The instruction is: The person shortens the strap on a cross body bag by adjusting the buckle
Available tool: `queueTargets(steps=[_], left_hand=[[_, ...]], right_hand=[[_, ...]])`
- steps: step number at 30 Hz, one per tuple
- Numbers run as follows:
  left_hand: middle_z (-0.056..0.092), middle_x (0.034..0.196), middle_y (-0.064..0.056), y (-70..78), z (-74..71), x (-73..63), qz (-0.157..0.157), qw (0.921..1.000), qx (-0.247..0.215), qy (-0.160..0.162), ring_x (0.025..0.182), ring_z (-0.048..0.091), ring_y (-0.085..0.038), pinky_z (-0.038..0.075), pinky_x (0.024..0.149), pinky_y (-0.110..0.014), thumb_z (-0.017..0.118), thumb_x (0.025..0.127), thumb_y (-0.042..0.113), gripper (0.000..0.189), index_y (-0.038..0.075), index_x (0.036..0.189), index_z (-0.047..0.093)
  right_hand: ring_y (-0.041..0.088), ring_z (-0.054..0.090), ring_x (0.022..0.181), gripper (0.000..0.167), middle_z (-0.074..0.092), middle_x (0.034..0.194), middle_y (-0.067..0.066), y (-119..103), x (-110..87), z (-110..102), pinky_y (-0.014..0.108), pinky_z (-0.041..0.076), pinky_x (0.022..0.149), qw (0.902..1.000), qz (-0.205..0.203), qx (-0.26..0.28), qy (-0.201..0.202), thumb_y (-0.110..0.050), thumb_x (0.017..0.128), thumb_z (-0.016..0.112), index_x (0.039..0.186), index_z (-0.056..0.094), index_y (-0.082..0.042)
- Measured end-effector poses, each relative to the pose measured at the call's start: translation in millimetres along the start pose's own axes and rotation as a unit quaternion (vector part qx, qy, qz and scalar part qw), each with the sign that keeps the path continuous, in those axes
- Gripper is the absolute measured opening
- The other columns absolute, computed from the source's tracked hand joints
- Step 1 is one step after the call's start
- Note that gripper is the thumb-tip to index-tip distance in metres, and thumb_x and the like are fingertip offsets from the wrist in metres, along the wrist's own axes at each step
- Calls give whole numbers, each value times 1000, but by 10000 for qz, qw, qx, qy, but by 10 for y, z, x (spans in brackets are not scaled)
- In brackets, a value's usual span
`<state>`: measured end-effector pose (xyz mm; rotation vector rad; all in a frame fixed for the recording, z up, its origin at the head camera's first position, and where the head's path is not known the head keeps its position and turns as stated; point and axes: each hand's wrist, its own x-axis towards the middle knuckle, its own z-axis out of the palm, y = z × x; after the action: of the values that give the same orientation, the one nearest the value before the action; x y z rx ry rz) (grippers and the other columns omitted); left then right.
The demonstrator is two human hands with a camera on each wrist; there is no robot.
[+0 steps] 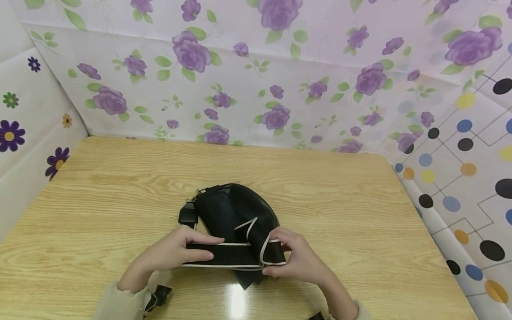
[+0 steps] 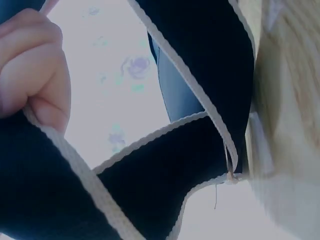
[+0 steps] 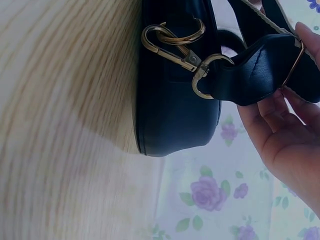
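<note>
A black shoulder bag [image 1: 218, 213] with a curved top lies on the table, partly behind its wide black strap [image 1: 230, 255] edged in white cord. My left hand [image 1: 172, 251] holds the strap between thumb and fingers; curled fingers [image 2: 37, 75] show against it in the left wrist view. At the strap's other end, my right hand [image 1: 302, 262] pinches a folded part beside a gold metal ring [image 3: 294, 65]. A black leather tab [image 3: 245, 75] joins that ring to a gold swivel clasp [image 3: 187, 60], hooked at the bag's side.
The bag rests on a light wood-grain table [image 1: 340, 191]. Behind it hangs a purple-flowered cloth [image 1: 240, 89]; a dotted cloth [image 1: 452, 178] lines the right side. Another black leather strap tab [image 1: 188, 214] hangs at the bag's left end.
</note>
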<state>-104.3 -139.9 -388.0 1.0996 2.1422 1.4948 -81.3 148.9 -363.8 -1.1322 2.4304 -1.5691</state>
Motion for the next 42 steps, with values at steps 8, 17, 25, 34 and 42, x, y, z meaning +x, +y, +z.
queueTargets(steps=[8, 17, 25, 34, 42], left_hand=[[61, 105, -16, -18, -68, -71, 131, 9999, -107, 36, 86, 57, -7, 47, 68, -23, 60, 85, 9, 32, -8, 112, 58], [61, 107, -15, -52, -91, -119, 106, 9998, -174, -22, 98, 56, -11, 47, 76, -25, 60, 85, 9, 32, -10, 111, 57], [63, 105, -11, -81, -75, -100, -179, 9994, 286, -17, 89, 56, -6, 47, 71, -23, 62, 85, 17, 33, -5, 110, 60], [54, 65, 9, 3, 47, 84, -689, 9956, 578, -277, 53, 41, 1, 40, 51, -20, 62, 84, 27, 32, 3, 106, 64], [54, 67, 12, 116, 185, 243, -1122, 9897, 802, -395, 53, 45, -1, 42, 53, -21, 63, 84, 28, 33, 5, 107, 63]], right_hand=[[9, 54, 84, 44, 57, 95, 3, 257, -80, 33, 28, 51, 61, 9998, 160, 85, 56, -5, 60, 81, 98, 59, -8], [11, 53, 86, 46, 58, 97, 4, 310, -118, 17, 29, 50, 64, 9996, 275, 89, 25, -10, 63, 80, 104, 59, -7], [8, 53, 83, 43, 58, 94, 5, 309, -113, 29, 28, 50, 63, 9997, 199, 110, 134, -6, 61, 81, 99, 59, -5], [7, 52, 82, 44, 57, 92, 7, 260, -82, 35, 27, 50, 60, 9995, 205, -92, 242, -1, 57, 82, 96, 59, -4], [8, 52, 82, 41, 56, 92, 4, 236, -74, 37, 27, 50, 61, 9995, 219, 61, 201, -7, 61, 82, 96, 60, -7]])
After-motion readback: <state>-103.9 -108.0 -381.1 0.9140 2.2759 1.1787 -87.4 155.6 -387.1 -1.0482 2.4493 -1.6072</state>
